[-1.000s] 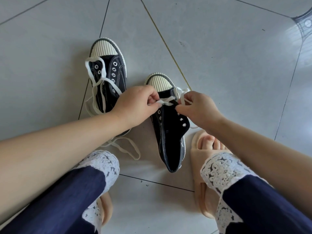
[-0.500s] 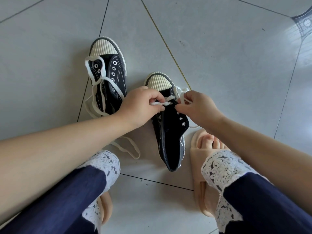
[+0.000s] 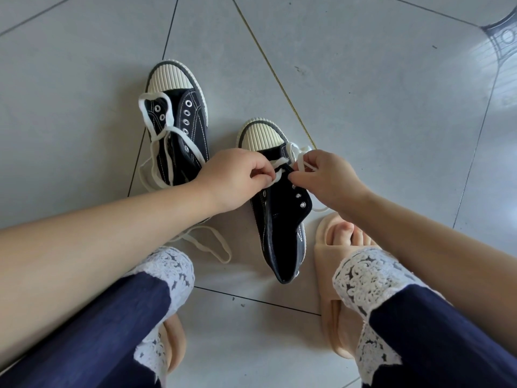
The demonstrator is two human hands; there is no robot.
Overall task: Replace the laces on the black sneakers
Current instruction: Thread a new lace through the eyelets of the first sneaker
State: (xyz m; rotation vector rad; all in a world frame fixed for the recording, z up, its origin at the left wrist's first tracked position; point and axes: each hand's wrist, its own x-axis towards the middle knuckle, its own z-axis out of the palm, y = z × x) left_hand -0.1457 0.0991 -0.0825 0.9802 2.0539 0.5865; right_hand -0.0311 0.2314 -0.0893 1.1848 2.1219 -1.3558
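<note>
On the grey tiled floor [image 3: 363, 93], near sneaker [image 3: 282, 219] between my feet, my left hand [image 3: 237, 177] pinched its white lace [image 3: 279, 165], my right hand [image 3: 327, 177] pinched the lace too, second sneaker [image 3: 181, 121] just beyond, loose lace [image 3: 156, 130] draped over it.

Both bare forearms are stretched forward and down, drawn in toward each other. The left hand [image 3: 233, 179] is curled knuckles-up, a white lace [image 3: 280, 165] pinched between its thumb and fingertips. The right hand [image 3: 328, 177] is likewise curled, the lace gripped in its fingers. The two hands are held just apart.
</note>
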